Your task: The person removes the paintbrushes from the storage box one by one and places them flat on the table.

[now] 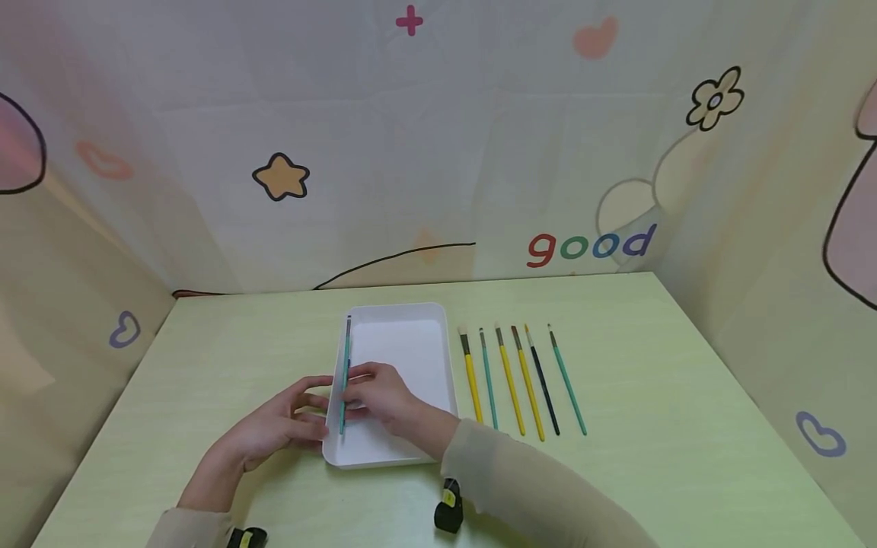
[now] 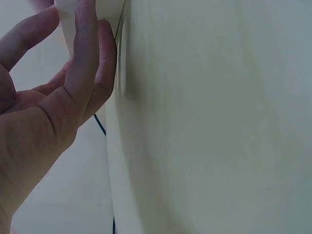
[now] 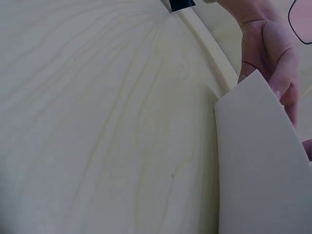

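A teal-handled paintbrush point(image 1: 346, 346) lies lengthwise along the left wall inside a white rectangular tray point(image 1: 404, 335). My right hand point(image 1: 384, 397) reaches in over the tray, its thumb and fingers pinching this brush near mid-handle. At the tray's outer left side is my left hand point(image 1: 277, 422), its loosely bent fingers against the wall. In the left wrist view the left hand's fingers point(image 2: 85, 53) rest at the tray's edge. The right wrist view shows the tray's outer wall point(image 3: 258, 161) with the left hand point(image 3: 268, 53) beyond it; the right hand is out of that view.
Right of the tray, several paintbrushes lie side by side, bristles away from me: yellow-handled point(image 1: 526, 380), black-handled point(image 1: 541, 377) and teal-handled point(image 1: 569, 380) ones. The pale green table point(image 1: 658, 426) meets a patterned cloth backdrop point(image 1: 411, 152) at its back edge.
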Available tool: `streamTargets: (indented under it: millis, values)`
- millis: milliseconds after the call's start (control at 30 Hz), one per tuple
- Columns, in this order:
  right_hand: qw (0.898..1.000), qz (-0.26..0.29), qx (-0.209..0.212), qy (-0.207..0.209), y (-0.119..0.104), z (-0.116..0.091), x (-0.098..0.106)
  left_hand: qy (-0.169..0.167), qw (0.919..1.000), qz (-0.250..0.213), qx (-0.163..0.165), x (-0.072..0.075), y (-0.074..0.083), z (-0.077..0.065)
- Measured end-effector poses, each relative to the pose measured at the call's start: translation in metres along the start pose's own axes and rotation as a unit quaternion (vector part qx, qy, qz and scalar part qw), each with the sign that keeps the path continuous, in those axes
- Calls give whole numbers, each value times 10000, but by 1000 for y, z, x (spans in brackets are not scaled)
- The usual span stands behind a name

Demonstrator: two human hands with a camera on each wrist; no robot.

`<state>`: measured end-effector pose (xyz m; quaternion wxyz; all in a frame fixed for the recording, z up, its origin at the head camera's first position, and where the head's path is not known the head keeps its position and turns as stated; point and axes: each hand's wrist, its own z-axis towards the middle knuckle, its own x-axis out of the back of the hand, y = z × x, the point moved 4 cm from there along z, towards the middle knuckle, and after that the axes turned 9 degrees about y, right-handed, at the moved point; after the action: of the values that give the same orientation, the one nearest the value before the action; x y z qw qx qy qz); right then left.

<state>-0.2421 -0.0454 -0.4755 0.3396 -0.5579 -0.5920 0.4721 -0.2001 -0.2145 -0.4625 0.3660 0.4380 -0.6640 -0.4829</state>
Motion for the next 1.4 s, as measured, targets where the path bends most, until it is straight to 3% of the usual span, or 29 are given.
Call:
streamTargets:
  millis: [267,667,1400]
  values:
    - [9998,13,-144,-145,-2,-10,11,122,9997,92,173,1,0,1]
    - [9987,-182,-323,-344,-9,-22,29,180,9997,124,139,1,1,0]
    - [9982,-323,-158,-477,-26,-41,72,184,9997,79,136,0,-1,2]
